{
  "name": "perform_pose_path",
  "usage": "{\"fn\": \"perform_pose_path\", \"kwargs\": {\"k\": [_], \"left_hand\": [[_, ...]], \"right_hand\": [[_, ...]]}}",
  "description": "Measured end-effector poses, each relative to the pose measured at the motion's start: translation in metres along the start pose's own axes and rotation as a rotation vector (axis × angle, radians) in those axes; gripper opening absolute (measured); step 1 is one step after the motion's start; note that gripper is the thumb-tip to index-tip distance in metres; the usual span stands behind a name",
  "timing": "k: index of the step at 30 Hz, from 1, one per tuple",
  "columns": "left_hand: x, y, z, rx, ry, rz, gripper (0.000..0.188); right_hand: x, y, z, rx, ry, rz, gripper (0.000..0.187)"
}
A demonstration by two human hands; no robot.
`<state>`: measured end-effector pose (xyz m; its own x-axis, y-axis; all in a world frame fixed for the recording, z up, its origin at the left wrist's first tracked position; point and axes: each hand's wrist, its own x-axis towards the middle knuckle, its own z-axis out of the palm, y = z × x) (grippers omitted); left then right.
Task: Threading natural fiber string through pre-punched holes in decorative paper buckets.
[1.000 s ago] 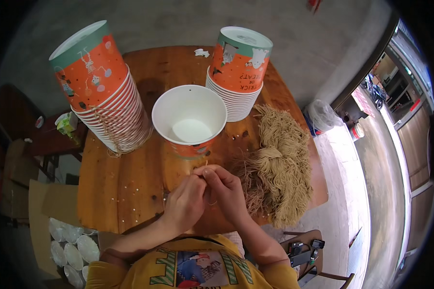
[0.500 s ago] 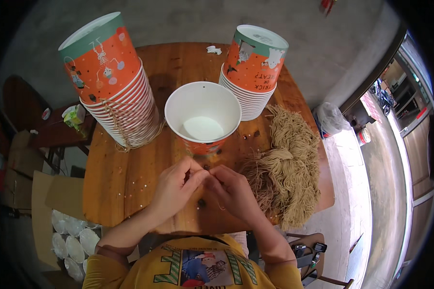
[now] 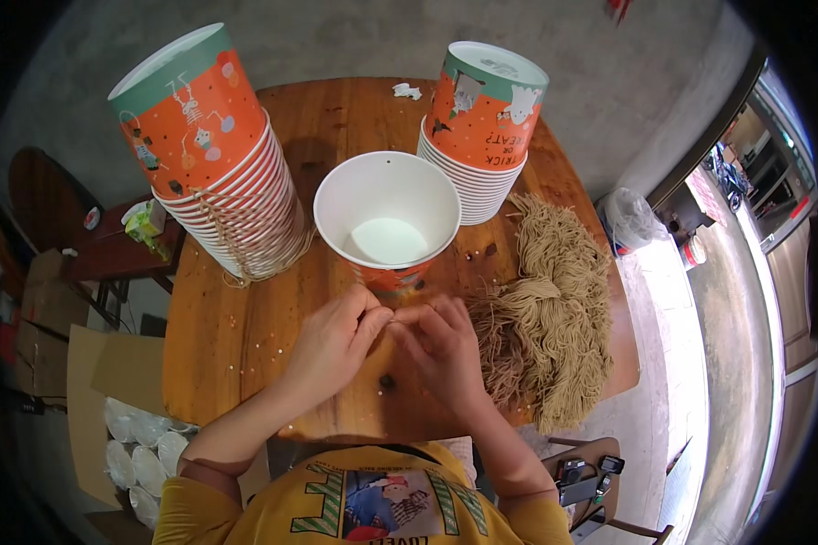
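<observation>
A white-lined paper bucket (image 3: pixel 386 204) with an orange printed outside stands upright in the middle of the wooden table, its mouth facing up. Just in front of it, my left hand (image 3: pixel 336 341) is closed in a pinch, thumb against forefinger. Fingertip to fingertip with it, my right hand (image 3: pixel 438 350) pinches too, its other fingers curled. What lies between the fingertips is too small and too covered to make out. To the right of my right hand lies a large bundle of tan cords (image 3: pixel 563 318).
A tall stack of upside-down orange and green buckets (image 3: pixel 191 127) stands at left, with tan cords hanging down its side. A shorter stack (image 3: pixel 486 109) stands behind at right. On the floor at left, an open cardboard box (image 3: pixel 118 359) holds several white wrapped things.
My right hand has turned slightly and lifted its fingers, while the fingertips of both hands stay together. The whole view has shifted a little; buckets and cords have stayed in place.
</observation>
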<state>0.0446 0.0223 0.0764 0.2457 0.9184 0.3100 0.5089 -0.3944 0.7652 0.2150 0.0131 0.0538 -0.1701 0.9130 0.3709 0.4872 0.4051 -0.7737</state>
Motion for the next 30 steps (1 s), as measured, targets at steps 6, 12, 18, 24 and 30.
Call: {"fn": "perform_pose_path", "kwargs": {"k": [6, 12, 18, 24, 30], "left_hand": [[0.001, 0.001, 0.005, -0.056, -0.031, -0.066, 0.017], [0.002, 0.003, 0.005, 0.009, -0.051, -0.023, 0.018], [0.001, 0.000, -0.001, 0.009, -0.095, -0.016, 0.014], [0.030, 0.002, -0.015, 0.430, 0.224, 0.435, 0.019], [0.039, -0.003, -0.021, 0.518, 0.015, 0.496, 0.026]], "right_hand": [[0.006, 0.010, 0.011, 0.062, 0.128, -0.276, 0.024], [0.001, 0.011, 0.008, 0.284, 0.007, -0.056, 0.014], [0.000, 0.000, 0.003, 0.469, -0.148, 0.243, 0.009], [0.005, 0.019, 0.013, 0.614, 0.128, 0.149, 0.007], [0.016, 0.008, 0.014, 0.402, 0.240, 0.098, 0.008]]}}
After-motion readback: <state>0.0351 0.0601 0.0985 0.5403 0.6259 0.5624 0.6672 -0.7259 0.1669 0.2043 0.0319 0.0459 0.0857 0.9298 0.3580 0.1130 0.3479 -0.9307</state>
